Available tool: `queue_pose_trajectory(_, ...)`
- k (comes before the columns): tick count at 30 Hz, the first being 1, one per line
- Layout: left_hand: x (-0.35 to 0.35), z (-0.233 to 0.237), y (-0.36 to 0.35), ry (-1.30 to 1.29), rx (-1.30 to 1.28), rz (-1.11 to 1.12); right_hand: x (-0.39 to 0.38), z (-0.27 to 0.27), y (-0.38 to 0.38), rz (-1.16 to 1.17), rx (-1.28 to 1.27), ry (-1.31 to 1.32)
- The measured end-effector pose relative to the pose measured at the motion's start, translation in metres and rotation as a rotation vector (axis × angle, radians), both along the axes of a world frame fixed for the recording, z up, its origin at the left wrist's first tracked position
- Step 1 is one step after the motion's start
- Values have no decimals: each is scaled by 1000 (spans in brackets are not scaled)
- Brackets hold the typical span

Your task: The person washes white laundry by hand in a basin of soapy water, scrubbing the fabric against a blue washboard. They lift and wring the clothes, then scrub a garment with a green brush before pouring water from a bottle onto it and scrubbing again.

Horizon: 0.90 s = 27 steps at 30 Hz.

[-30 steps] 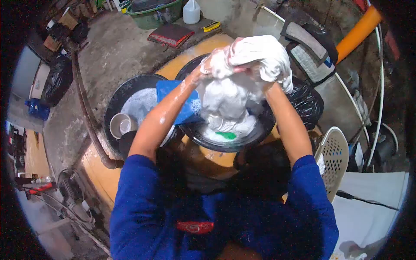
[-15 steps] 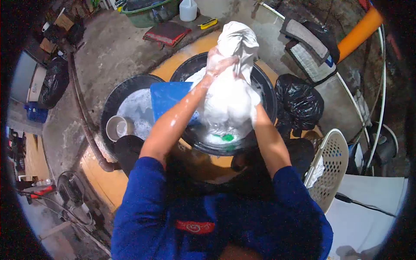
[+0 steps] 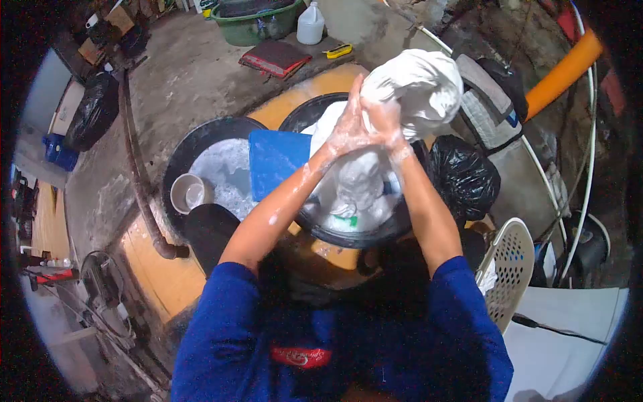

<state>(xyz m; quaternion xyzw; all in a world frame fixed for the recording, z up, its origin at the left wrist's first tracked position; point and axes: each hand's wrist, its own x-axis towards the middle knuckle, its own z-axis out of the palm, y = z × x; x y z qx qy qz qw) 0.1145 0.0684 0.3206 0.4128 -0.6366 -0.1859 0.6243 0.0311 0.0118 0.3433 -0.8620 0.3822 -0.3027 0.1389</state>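
Observation:
A bunched white cloth [image 3: 418,84] is held up over a round black basin [image 3: 348,238], its upper part flopped to the right. My left hand [image 3: 351,127] is closed around the cloth from the left, with suds on the fingers and wrist. Against it, my right hand [image 3: 384,124] is also closed on the cloth, the two hands touching. Below them, wet white fabric [image 3: 362,177] lies in the basin, and a small green patch [image 3: 348,221] shows among the suds. A blue board or panel [image 3: 278,161] leans at the basin's left side.
Left of the blue panel stands a second black basin [image 3: 175,154] with soapy water and a pale cup [image 3: 189,193]. A black plastic bag [image 3: 462,174] sits at right, above a beige perforated basket [image 3: 512,261]. Farther back are a green tub [image 3: 258,27] and a white jug [image 3: 311,25].
Both hands have come together on the cloth; my right hand has risen from lower down. The cloth's top has swung right and bunched. The camera view has shifted slightly.

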Motion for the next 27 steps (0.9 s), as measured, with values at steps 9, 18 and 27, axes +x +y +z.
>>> queue_pose_trajectory(9,9,19,-12,-53,-274,388,22,13,25,304,513,-1115)
queue_pose_trajectory(18,-1,-69,-60,532,36,366,13,-35,33,284,884,-1113)
queue_pose_trajectory(27,14,-135,-86,121,200,455,-32,-63,61,369,1053,-1012)
